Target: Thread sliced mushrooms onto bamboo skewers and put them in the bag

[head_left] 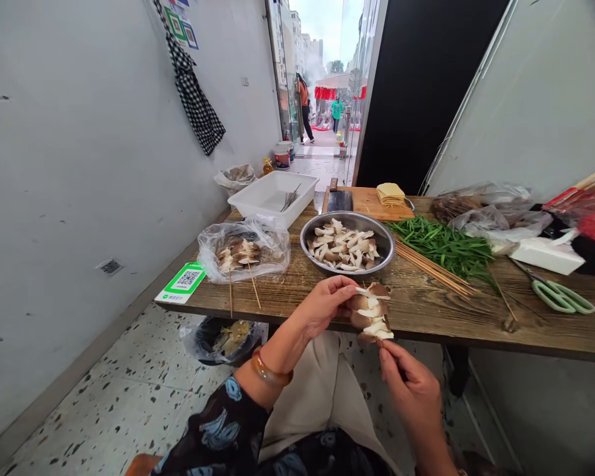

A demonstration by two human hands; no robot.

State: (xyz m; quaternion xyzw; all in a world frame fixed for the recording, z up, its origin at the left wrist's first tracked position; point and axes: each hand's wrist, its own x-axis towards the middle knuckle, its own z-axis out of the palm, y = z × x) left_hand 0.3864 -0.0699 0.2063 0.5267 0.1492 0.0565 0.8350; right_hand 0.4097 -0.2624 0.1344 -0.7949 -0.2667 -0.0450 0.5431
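Note:
My left hand [324, 303] is closed on a mushroom piece at the far end of a row of mushroom slices [371, 314], which are threaded on a thin skewer. At the near end of the row, my right hand [410, 378] pinches the skewer, mostly hidden by its fingers. Just beyond stands a steel bowl [305, 248] holding many torn mushroom pieces [344, 246]. Bare wooden skewers [434, 268] lie in a bundle right of the bowl. To the left, finished mushroom skewers [238, 254] rest on a clear plastic bag [208, 248], their sticks pointing toward me.
Behind the bowl are a white tub [258, 198], a cleaver [340, 199] and a cutting board [367, 198] with stacked tofu sheets [391, 193]. Green leaves [446, 241] and scissors [562, 296] lie on the right. A lined bin [213, 360] stands below the table [297, 294].

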